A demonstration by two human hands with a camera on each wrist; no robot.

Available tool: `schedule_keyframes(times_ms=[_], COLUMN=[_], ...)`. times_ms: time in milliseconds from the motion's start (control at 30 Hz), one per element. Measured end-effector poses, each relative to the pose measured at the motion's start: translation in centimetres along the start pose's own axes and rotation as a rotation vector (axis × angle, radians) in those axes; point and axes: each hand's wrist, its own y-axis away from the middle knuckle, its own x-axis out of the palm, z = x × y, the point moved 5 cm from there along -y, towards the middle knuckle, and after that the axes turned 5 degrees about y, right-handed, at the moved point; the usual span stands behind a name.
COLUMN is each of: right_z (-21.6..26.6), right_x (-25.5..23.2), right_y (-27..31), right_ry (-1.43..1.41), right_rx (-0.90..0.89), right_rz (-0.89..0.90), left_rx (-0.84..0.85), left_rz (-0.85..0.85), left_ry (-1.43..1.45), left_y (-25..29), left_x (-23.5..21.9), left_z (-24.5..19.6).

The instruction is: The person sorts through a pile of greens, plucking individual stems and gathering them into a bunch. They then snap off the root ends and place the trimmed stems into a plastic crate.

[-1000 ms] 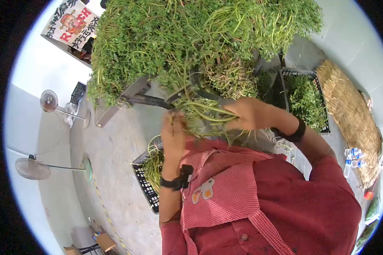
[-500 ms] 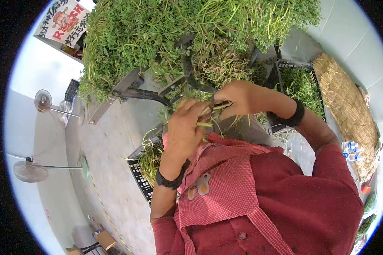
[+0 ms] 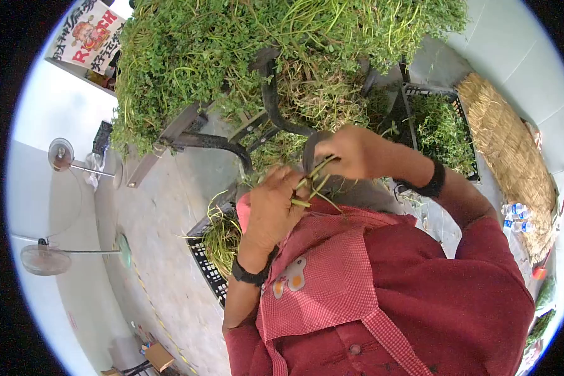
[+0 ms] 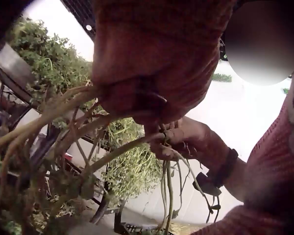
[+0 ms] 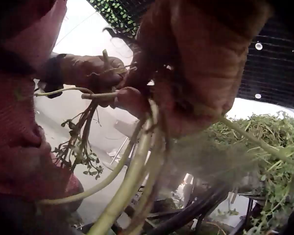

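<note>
Both hands meet in front of the apron, close together, with green plant stems [image 3: 319, 182] between them. My left hand [image 3: 272, 203] is curled round a bunch of the stems; in the left wrist view, long stems [image 4: 36, 127] stick out sideways from under that hand. My right hand [image 3: 351, 153] pinches stems at its fingertips, and thin stems [image 4: 169, 191] dangle below it in the left wrist view. Seen from the right wrist, thick pale stems [image 5: 130, 181] run down from the right hand, and a leafy sprig [image 5: 83, 142] hangs beneath the left one.
A large heap of leafy greens [image 3: 244, 69] lies on a dark metal-framed stand [image 3: 216, 143] ahead. Black crates hold more: loose stems [image 3: 222, 244] at the left, greens [image 3: 445, 135] at the right. A rolled straw mat [image 3: 504, 163], water bottles [image 3: 517, 218] and standing fans [image 3: 47, 259] are farther off.
My left hand has moved right and up to meet the right hand. The long stems first stretched between the hands now show mostly as short ends around the fingers.
</note>
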Motion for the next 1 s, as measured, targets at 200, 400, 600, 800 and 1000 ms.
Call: schedule_keyframes(times_ms=[200,400,600,800,1000], right_z=[1.4,4.3,-1.5,-2.7,-0.6], right_x=[5.3,5.5,2.6,2.9,4.1], right_y=[0.6,0.2,-0.7,-0.4,-0.2], right_ry=[0.364,0.094,-0.211,-0.339,0.137], right_rx=[0.389,0.223,0.175,0.211,0.16], right_rz=[0.077,0.068,-0.049,0.0,-0.173], left_rx=[-0.306,-0.637,-0.717,-0.459,-0.427], left_rz=[-0.067,-0.346,-0.273,-0.116,0.016], left_ry=[-0.297,0.394,0.787,0.697,0.343], left_y=[1.4,4.2,3.5,1.9,2.3], left_x=[2.3,1.5,1.1,1.4,2.1], left_z=[1.4,10.3,8.0,5.5,3.8])
